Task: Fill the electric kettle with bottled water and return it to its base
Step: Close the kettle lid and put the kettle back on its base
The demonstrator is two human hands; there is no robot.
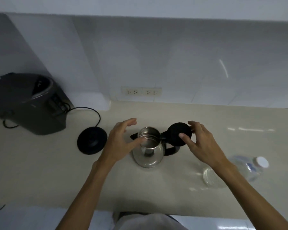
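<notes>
A steel electric kettle (pixel 148 155) stands on the cream counter (pixel 40 171), off its base. Its black lid (pixel 178 133) is swung open to the right on its hinge, and the inside shows bare metal. My right hand (pixel 199 143) pinches the lid's edge between thumb and fingers. My left hand (pixel 121 140) hovers at the kettle's left side with fingers spread, the thumb touching the rim. The round black base (pixel 92 140) lies left of the kettle, its cord running back. A clear water bottle (pixel 243 170) with a white cap lies on its side at the right, partly hidden by my right forearm.
A dark grey rice cooker (pixel 28 103) sits at the back left, with a black cord looping toward the base. Two wall sockets (pixel 141 92) are on the tiled wall behind the kettle. The counter's front edge runs along the bottom.
</notes>
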